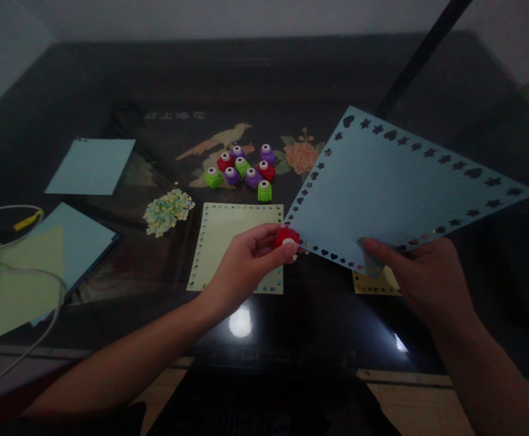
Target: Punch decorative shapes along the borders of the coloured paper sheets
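My left hand (255, 257) is closed round a small red craft punch (286, 237), its thumb on the white button. The punch sits at the left corner of a blue sheet (382, 194), whose edges carry cut-out stars, hearts and other shapes. My right hand (423, 272) pinches the sheet's lower edge, thumb on top and fingers beneath, and holds it tilted above the table. Below my left hand lies a pale green sheet (232, 236) with punched edges. A yellow punched sheet (362, 283) shows partly under the blue one.
Several red, green and purple punches (241, 166) stand mid-table. Left of them is a pile of paper bits (168, 212). Farther left lie a blue sheet (94, 166), stacked blue sheets (80, 236), a green sheet (19, 284) and a white cable (57, 303) on the dark glossy table (132, 315).
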Tool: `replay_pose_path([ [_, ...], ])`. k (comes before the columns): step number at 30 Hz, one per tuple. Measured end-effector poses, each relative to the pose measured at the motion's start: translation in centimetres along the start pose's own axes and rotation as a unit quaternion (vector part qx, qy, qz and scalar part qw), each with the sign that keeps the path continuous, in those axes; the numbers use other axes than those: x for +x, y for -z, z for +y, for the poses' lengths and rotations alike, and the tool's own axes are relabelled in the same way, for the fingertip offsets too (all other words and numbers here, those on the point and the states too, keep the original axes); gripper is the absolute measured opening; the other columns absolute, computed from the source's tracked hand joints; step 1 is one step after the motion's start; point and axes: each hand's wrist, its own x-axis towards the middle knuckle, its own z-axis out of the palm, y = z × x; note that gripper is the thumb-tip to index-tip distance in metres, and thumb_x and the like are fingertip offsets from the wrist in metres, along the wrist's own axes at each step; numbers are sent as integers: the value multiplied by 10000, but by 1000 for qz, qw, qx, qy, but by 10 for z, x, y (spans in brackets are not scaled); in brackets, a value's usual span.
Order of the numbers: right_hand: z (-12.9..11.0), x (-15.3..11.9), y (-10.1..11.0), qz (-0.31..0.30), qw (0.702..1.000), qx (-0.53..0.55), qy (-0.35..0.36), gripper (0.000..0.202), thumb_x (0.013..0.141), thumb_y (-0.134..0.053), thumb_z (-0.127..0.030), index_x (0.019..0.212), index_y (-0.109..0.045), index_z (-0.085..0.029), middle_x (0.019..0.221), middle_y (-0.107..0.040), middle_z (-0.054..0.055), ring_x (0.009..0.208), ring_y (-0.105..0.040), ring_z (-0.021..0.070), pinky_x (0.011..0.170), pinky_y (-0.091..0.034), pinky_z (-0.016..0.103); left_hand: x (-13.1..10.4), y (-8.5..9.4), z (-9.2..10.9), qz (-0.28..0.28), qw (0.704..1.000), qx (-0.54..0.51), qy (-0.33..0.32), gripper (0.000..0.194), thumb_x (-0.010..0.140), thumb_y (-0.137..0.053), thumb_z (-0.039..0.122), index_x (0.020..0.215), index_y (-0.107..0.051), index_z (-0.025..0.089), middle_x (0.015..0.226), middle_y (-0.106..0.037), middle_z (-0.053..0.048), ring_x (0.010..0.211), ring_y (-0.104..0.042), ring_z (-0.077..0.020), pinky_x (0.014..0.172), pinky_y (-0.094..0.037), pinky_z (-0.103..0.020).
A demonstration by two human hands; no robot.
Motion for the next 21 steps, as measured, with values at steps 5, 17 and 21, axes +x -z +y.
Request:
replay_pose_path([
  [5, -1, 1, -1, 6, 1000, -12, 2, 139, 657, -744, -373, 628, -716, -240, 668, -731, 5, 614, -677, 201, 580, -527, 328, 0, 0, 0, 4, 1000, 11, 3, 259, 771, -704, 329, 965, -662, 163, 959, -728, -58, 874, -672, -169, 746, -539, -248],
  [17, -1, -1, 1, 10, 1000, -12, 1, 125, 670, -738, -362, 647, -724, -240, 699, -735, -4, 661, -684, 197, 628, -527, 323, -1, -1, 4, -4, 1000, 22, 5, 244, 787, -687, 313, 966, -654, 152, 957, -733, -64, 889, -674, -161, 733, -531, -225],
  [21, -4, -1, 1, 12, 1000, -13, 12, 99, 671, -735, -336, 661, -724, -238, 693, -730, -3, 679, -687, 206, 631, -531, 327, -1, -1, 4, -4, 1000, 18, 7, 256, 782, -691, 324, 966, -650, 151, 955, -731, -65, 890, -673, -165, 737, -532, -232],
])
